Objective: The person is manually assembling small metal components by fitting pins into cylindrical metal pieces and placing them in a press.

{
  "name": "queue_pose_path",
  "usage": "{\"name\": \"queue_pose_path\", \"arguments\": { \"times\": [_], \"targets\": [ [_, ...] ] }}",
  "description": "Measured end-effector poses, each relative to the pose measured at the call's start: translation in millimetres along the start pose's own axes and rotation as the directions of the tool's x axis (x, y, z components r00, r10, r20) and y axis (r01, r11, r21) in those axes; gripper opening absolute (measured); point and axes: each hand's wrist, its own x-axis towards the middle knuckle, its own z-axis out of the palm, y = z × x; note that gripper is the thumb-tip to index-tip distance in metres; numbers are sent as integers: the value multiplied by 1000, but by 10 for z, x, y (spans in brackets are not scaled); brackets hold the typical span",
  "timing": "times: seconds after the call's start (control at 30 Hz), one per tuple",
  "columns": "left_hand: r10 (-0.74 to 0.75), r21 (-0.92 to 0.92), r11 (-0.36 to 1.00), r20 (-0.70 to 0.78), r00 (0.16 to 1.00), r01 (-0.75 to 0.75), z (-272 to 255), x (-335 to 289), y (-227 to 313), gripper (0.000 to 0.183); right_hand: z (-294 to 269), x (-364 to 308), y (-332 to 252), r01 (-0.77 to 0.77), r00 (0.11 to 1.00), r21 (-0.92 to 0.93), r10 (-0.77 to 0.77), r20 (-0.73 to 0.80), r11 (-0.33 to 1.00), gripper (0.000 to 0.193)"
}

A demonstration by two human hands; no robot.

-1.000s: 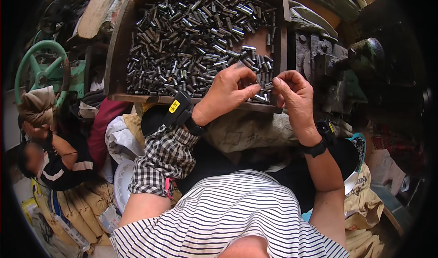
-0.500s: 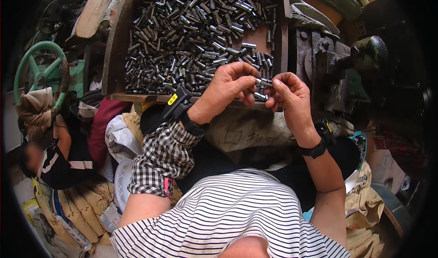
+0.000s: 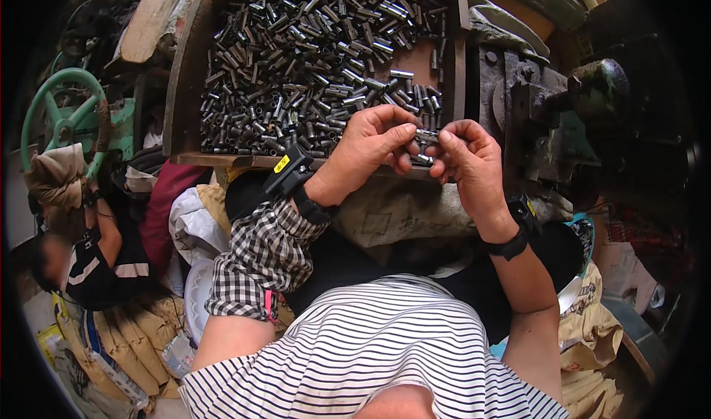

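Between my two hands is a short shiny metal tube [image 3: 426,134], pinched at its left end by the thumb and fingers of my left hand [image 3: 378,138]. My right hand [image 3: 469,156] grips the other end with thumb and forefinger. Both hands hover over the near right part of a wooden tray [image 3: 461,78]. Heaped in that tray are a great many similar metal tubes [image 3: 296,64], lying at all angles. Another bright tube [image 3: 423,160] shows just below the pinched one; whether the curled fingers hold it I cannot tell.
To the right of the tray stands a dark, greasy machine [image 3: 541,101]. A green handwheel [image 3: 63,119] is at the far left, with a co-worker [image 3: 96,241] sitting below it. Cloth sacking [image 3: 400,212] hangs under the tray's near edge. Brown sacks [image 3: 133,345] lie at the lower left.
Both hands stay at nearly the same place, with the tube still between them. The view has shifted very slightly. At the left, the co-worker's arm has moved a little.
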Motion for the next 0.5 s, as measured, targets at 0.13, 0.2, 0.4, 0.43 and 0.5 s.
{"name": "queue_pose_path", "arguments": {
  "times": [0.13, 0.2, 0.4, 0.43, 0.5],
  "targets": [
    [54, 130, 990, -24, 998, -50, 71, -49, 1, 23, -11, -5, -4, 7, 1000, -8, -7, -1, 1000, 15],
    [-5, 193, 981, 72, 997, -9, 90, -108, 134, 19, -54, 0, -28, -131, 988, 202, 111, 104, 971, 13],
    [-76, 154, 988, 379, 922, 18, -21, -203, 209, 29, 3, -52, -43, -346, 873, 298, 188, 450, 890, 12],
    [-16, 157, 986, 390, 921, -49, -42, -199, 188, 32, 38, -42, -37, -318, 891, 274, 188, 414, 907, 13],
    [16, 256, 959, 369, 929, -118, -93, -192, 208, 34, 84, 46, -60, -260, 910, 152, 189, 369, 954, 14]
  ]
}}
